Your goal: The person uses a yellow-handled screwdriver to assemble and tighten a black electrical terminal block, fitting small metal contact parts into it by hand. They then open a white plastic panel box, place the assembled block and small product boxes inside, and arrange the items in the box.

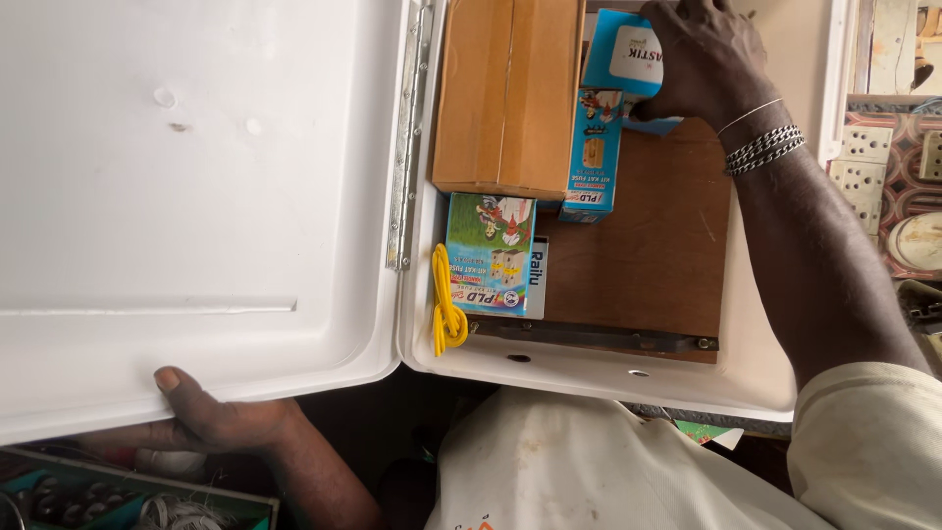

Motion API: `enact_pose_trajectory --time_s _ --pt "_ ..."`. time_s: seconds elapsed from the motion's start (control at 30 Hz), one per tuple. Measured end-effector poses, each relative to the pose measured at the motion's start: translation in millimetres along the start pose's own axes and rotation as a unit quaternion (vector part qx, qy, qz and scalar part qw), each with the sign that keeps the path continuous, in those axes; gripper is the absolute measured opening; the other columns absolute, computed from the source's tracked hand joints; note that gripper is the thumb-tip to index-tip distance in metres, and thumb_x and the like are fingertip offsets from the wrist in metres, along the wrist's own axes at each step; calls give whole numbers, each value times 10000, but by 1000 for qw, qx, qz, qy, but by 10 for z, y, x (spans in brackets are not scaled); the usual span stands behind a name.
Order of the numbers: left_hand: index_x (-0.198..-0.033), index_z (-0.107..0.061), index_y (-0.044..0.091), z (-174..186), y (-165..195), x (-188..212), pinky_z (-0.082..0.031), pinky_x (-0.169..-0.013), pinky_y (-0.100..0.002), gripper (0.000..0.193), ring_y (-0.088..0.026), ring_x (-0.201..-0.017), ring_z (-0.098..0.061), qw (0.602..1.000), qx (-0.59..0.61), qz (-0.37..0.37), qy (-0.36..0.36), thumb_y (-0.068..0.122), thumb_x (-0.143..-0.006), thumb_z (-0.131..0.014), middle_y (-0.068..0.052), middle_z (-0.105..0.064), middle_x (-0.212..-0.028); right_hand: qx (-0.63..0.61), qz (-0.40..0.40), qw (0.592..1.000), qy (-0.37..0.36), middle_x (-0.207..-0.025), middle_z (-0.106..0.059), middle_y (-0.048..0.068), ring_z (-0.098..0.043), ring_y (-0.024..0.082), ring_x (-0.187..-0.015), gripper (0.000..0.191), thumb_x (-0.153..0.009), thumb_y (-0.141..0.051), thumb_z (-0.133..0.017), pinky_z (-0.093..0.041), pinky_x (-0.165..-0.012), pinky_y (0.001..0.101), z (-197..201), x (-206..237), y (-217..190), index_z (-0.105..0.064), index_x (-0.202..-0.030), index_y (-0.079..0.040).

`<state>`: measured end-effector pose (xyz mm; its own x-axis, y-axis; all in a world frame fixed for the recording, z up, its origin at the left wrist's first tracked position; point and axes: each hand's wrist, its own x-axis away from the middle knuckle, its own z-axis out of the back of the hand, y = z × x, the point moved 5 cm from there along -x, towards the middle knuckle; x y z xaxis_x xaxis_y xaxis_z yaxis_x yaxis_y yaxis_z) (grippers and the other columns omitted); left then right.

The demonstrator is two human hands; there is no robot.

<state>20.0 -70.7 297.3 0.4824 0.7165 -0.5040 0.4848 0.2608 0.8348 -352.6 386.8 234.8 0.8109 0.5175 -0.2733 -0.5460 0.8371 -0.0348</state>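
Bright, even daylight washes out the white lid (196, 196); focus is sharp, shadows soft below.

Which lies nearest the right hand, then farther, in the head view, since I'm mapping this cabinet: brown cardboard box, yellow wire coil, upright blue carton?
From the right hand:
1. Upright blue carton, just left, below it.
2. Brown cardboard box, farther left.
3. Yellow wire coil, lower left corner.

Brown carton (508, 93) at cabinet's (608, 371) back-left corner, three blue boxes: back (618, 54), middle (594, 152), front-left (491, 253).
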Motion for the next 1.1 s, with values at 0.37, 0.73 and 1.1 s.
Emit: enact_pose_trajectory --time_s 0.37,0.73,1.1 --pt "-1568 126 309 -92 119 23 -594 -1034 -653 917 -506 -1456 -469 1000 -29 -11 -4 331 -1056 -635 -354 -134 -1637 57 -154 957 -241 -1380 -592 244 -602 408 -1251 1332 -429 -670 -966 -532 -1024 509 178 481 237 -473 -1468 1" --pt "-1657 -123 394 122 24 -25 -423 -1154 -604 766 -425 -1580 -166 885 -398 -240 -19 291 -1020 -535 -225 -55 -1683 138 -142 924 -326 -1124 -757 185 -731 345 -1044 1050 -650 -768 -827 -607 -898 456 421 910 -209 -637 -1262 63" --pt "-1622 19 125 -116 278 -143 -464 -1170 -656 983 -452 -1575 -275 994 -57 -83 39 393 -986 -680 -303 -118 -1686 -122 372 920 -7 -1452 -491 53 -557 331 -1283 694 -757 -552 -692 -487 -1038 494 1166 831 -2717 -621 -1362 -219"
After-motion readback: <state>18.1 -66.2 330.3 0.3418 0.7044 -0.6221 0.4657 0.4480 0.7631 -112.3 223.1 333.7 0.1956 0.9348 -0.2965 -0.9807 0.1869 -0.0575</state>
